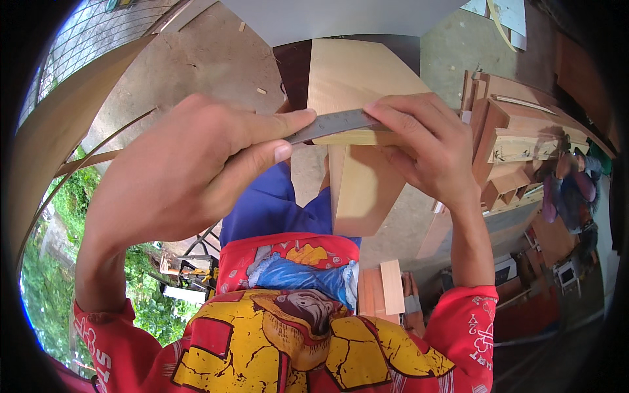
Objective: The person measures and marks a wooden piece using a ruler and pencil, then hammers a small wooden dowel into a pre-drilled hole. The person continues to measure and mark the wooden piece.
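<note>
A thin grey metal strip (pixel 335 124) with faint marks on it is stretched between my two hands, tilted slightly up to the right. My left hand (pixel 183 170) pinches its left end between thumb and forefinger. At the other end, my right hand (pixel 429 141) has its fingers closed on the strip. Just behind and under the strip is a pale wooden panel (pixel 357 72) with a straight front edge. Below that edge a pale wooden board (pixel 367 183) slopes down. Whether the strip touches the panel edge, I cannot tell.
A large white panel (pixel 341 16) stands at the far side. Stacked wooden panels and frames (pixel 508 131) are at the right, near another person (pixel 576 190). Wood pieces (pixel 386 288) lie low at right of centre. A curved wooden edge (pixel 78 98) and wire mesh (pixel 85 39) border the left.
</note>
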`<state>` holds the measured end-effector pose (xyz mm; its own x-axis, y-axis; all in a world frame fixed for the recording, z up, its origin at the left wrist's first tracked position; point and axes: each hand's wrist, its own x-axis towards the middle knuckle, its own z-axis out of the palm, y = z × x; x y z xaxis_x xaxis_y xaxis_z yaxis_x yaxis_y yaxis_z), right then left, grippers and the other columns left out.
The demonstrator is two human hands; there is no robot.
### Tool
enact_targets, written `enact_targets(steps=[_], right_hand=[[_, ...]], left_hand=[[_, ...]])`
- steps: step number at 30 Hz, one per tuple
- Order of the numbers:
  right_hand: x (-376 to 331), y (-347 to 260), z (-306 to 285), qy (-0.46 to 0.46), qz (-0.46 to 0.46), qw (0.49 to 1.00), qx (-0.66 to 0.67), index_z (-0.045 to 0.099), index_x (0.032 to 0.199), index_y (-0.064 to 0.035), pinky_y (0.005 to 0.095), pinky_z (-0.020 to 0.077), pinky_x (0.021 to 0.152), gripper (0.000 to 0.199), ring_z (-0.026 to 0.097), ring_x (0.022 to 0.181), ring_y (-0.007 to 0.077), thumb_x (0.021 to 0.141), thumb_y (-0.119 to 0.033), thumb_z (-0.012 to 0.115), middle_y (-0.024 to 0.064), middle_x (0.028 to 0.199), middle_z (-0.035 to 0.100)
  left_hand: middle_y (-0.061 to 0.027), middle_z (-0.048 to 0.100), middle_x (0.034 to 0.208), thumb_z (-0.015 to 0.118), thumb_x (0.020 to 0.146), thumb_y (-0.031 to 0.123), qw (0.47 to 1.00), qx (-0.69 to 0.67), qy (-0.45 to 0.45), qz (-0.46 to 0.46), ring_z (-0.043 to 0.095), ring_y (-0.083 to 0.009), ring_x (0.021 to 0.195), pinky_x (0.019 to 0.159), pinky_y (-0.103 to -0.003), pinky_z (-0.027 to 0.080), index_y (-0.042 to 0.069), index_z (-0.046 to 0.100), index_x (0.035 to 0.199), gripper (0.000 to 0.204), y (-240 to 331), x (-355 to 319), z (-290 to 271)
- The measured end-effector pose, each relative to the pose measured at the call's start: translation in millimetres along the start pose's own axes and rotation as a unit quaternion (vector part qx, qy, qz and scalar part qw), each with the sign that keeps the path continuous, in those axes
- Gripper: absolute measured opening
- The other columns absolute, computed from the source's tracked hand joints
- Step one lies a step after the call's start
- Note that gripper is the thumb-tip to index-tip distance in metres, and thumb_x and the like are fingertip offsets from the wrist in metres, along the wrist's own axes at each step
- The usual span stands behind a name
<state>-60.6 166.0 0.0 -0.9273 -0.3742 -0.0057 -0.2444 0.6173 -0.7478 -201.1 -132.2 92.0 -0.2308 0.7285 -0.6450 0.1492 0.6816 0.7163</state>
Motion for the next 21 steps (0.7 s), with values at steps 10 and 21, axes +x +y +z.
enact_targets(steps=[10,21], right_hand=[[-4.8,5.6,4.9,0.018,-0.042,0.999,0.001,0.086,0.123,-0.0222,0.0366,0.0646,0.074,0.044,0.076,0.098,0.0245,0.081,-0.008,0.089,-0.0038,0.112,0.082],[-1.5,0.2,1.9,-0.005,-0.034,0.999,-0.018,0.084,0.118,-0.0167,0.0345,0.0650,0.075,0.038,0.076,0.099,0.0236,0.081,-0.009,0.087,-0.0039,0.113,0.083]], left_hand=[[-0.0257,0.065,0.085,0.066,0.110,0.010,0.993,-0.088,0.037,-0.071,0.065,-0.0408,0.071,0.069,-0.048,0.050,0.001,0.068,0.155,0.046,37.6,-14.7,24.5],[-0.0297,0.066,0.088,0.066,0.112,0.010,0.993,-0.087,0.000,-0.075,0.065,-0.0433,0.067,0.064,-0.049,0.051,-0.002,0.063,0.159,0.048,44.9,-13.0,21.7]])
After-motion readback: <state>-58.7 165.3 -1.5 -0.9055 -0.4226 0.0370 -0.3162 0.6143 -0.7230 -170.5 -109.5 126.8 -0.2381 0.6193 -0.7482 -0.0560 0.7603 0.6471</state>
